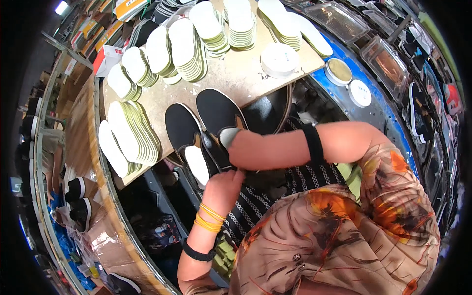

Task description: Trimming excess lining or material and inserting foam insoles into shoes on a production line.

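Two black slip-on shoes lie side by side with toes pointing away from me, the left shoe (183,125) and the right shoe (216,108). A white insole (197,166) lies inside the left shoe. Another white insole (228,134) shows in the opening of the right shoe. My right hand (243,150) is closed at that insole's rear part, over the opening; its fingertips are hidden. Close below, my left hand (222,189), with yellow bands on the wrist, has its fingers pinched together at the right shoe's heel end. Exactly what they grip is partly hidden.
Stacks of white insoles (184,46) with greenish edges line the far and left sides of the board (221,73). A round white container (279,59) stands at its right. An open tub (338,71) and a white lid (360,93) rest on a blue surface. Shoe shelves flank both sides.
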Action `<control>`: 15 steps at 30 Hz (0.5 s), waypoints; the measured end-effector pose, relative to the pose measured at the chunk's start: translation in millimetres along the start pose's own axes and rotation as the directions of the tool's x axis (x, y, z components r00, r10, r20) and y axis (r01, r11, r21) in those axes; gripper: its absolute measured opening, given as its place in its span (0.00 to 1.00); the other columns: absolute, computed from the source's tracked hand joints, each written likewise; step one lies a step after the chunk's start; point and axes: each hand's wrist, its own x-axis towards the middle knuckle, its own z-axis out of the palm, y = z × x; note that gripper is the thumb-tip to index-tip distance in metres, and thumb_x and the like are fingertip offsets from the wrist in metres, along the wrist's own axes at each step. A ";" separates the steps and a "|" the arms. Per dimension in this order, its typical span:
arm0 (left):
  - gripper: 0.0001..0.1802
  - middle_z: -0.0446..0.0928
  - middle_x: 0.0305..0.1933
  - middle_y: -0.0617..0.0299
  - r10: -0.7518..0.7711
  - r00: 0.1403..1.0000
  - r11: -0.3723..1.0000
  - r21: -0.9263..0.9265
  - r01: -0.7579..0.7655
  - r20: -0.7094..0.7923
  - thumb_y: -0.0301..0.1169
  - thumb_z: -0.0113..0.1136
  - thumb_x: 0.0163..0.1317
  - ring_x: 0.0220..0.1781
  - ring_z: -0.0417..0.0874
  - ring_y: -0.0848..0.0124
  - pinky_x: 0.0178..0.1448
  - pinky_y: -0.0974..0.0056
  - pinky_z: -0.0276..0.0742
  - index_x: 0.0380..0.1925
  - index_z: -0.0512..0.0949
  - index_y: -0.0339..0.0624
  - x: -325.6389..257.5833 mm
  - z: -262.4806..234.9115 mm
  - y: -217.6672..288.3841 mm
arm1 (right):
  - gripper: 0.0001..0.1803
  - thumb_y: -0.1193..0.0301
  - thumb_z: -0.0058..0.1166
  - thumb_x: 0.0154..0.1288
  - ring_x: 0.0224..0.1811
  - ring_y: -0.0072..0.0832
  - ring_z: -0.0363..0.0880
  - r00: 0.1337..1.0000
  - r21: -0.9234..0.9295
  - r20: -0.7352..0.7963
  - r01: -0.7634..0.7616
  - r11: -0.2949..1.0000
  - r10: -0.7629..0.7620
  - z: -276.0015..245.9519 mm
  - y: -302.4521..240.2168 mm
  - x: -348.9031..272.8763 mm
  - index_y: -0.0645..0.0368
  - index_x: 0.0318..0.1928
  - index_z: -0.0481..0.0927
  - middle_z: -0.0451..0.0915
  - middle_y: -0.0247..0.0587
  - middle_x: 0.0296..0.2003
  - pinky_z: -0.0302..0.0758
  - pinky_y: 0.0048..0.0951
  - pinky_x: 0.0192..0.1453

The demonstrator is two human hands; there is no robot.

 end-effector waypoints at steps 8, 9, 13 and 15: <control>0.08 0.70 0.22 0.59 0.008 0.998 0.997 -0.082 -0.014 -0.069 0.26 0.52 0.52 0.27 0.76 0.61 0.30 0.60 0.72 0.34 0.71 0.44 -0.2 3.9 -2.5 | 0.22 0.63 0.64 0.38 0.39 0.43 0.78 0.798 0.313 0.570 0.010 0.950 -0.196 -29.3 29.7 33.5 0.64 0.34 0.80 0.80 0.49 0.32 0.73 0.38 0.42; 0.07 0.70 0.22 0.59 0.004 0.997 0.997 -0.079 -0.010 -0.073 0.26 0.53 0.52 0.27 0.76 0.61 0.30 0.60 0.72 0.33 0.71 0.44 0.0 4.1 -2.3 | 0.26 0.62 0.64 0.37 0.41 0.42 0.77 0.815 0.282 0.564 -0.042 0.959 -0.130 -30.9 31.0 34.8 0.65 0.39 0.78 0.79 0.50 0.35 0.73 0.38 0.44; 0.06 0.71 0.22 0.58 -0.012 0.998 0.993 -0.114 0.005 -0.062 0.29 0.54 0.54 0.26 0.76 0.59 0.29 0.58 0.71 0.33 0.73 0.43 0.0 2.9 -1.7 | 0.38 0.61 0.66 0.37 0.47 0.42 0.75 0.793 0.194 0.609 -0.129 0.972 -0.016 -27.7 26.2 30.4 0.67 0.50 0.69 0.73 0.53 0.45 0.72 0.37 0.50; 0.06 0.71 0.22 0.58 0.004 0.997 0.989 -0.146 -0.015 -0.074 0.28 0.54 0.53 0.27 0.76 0.59 0.29 0.58 0.70 0.33 0.73 0.43 -0.2 2.6 -2.4 | 0.40 0.61 0.66 0.37 0.48 0.42 0.74 0.827 0.182 0.561 -0.165 0.969 0.036 -23.1 21.2 26.1 0.68 0.52 0.67 0.71 0.53 0.49 0.72 0.36 0.50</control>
